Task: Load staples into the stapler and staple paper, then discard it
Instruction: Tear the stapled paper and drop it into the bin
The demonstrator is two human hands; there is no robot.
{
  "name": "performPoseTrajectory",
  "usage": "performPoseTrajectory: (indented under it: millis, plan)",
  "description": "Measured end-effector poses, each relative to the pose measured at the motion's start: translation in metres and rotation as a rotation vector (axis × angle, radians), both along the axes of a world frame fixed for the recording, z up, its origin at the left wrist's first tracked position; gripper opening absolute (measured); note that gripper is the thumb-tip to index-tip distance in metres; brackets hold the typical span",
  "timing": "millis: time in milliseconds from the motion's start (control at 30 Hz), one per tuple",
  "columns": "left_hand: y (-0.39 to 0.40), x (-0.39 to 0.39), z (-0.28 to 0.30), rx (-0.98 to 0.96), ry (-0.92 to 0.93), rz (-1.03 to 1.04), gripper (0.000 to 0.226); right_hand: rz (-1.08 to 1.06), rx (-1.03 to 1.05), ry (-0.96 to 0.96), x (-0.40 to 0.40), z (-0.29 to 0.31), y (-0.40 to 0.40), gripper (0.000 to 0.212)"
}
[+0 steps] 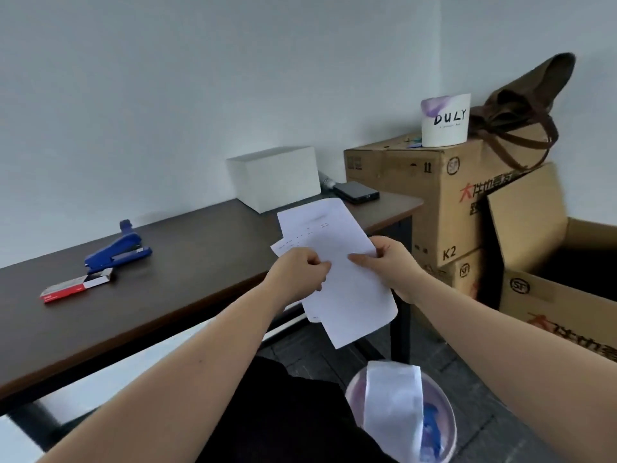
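Note:
I hold a small stack of white paper sheets [347, 289] in the air off the table's right front corner. My left hand [298, 274] pinches their left edge, and my right hand [389, 267] grips their right edge. The sheets hang above a round waste bin [400, 416] on the floor, which holds a folded white sheet. A blue stapler [118, 250] rests shut on the dark table [187, 262] at the left. In front of the stapler lies a red and white staple box [78, 286] with its tray partly slid out.
A white box [277, 177] and a black device [356, 192] sit at the table's far end. Stacked cardboard boxes [440, 202] stand to the right, topped by a white roll and a brown bag [524, 105]. An open carton [561, 269] stands at far right.

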State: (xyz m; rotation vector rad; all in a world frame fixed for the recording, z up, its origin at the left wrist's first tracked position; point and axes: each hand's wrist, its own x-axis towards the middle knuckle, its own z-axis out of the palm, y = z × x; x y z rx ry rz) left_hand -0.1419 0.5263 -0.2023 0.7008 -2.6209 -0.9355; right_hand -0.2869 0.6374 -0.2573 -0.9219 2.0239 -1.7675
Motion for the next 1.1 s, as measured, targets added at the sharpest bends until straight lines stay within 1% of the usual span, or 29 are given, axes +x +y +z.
performPoseTrajectory:
  millis: [33,100,200,300,467,567,667,767,867,900,1000,1067,1100]
  plan:
    - [0.006,-0.005,-0.011,-0.005,-0.026,-0.020,0.027,-0.013,0.055,0.012,-0.004,-0.013,0.005,0.016]
    - [0.015,-0.015,-0.031,-0.018,-0.076,-0.049,0.029,-0.040,0.151,0.033,-0.013,-0.038,0.013,0.019]
    - [0.021,-0.029,-0.061,-0.024,-0.164,-0.082,0.029,-0.068,0.251,0.027,-0.030,-0.076,0.015,0.020]
    - [0.017,-0.041,-0.092,0.004,-0.230,-0.096,0.026,-0.080,0.326,-0.015,-0.043,-0.113,0.010,0.022]
    - [0.006,-0.062,-0.143,0.093,-0.327,-0.096,0.024,-0.052,0.411,-0.168,-0.051,-0.169,0.004,0.038]
    - [0.000,-0.075,-0.173,0.095,-0.367,-0.106,0.025,-0.050,0.443,-0.197,-0.057,-0.203,-0.001,0.035]
    - [-0.006,-0.087,-0.201,0.103,-0.446,-0.112,0.025,-0.061,0.518,-0.221,-0.062,-0.239,-0.007,0.038]
    - [-0.014,-0.098,-0.228,0.084,-0.533,-0.144,0.029,-0.050,0.622,-0.207,-0.067,-0.276,-0.007,0.037]
    - [-0.022,-0.108,-0.250,0.078,-0.598,-0.168,0.029,-0.036,0.729,-0.151,-0.073,-0.309,-0.007,0.047]
    - [-0.025,-0.111,-0.256,0.081,-0.612,-0.170,0.028,-0.029,0.762,-0.152,-0.075,-0.319,-0.007,0.046]
    - [-0.034,-0.120,-0.269,0.093,-0.650,-0.175,0.026,-0.015,0.821,-0.184,-0.080,-0.340,-0.009,0.027]
    - [-0.039,-0.126,-0.275,0.116,-0.662,-0.167,0.028,0.008,0.899,-0.176,-0.083,-0.352,-0.009,0.031]
    - [-0.041,-0.129,-0.278,0.129,-0.663,-0.159,0.028,0.034,0.970,-0.144,-0.084,-0.356,-0.007,0.032]
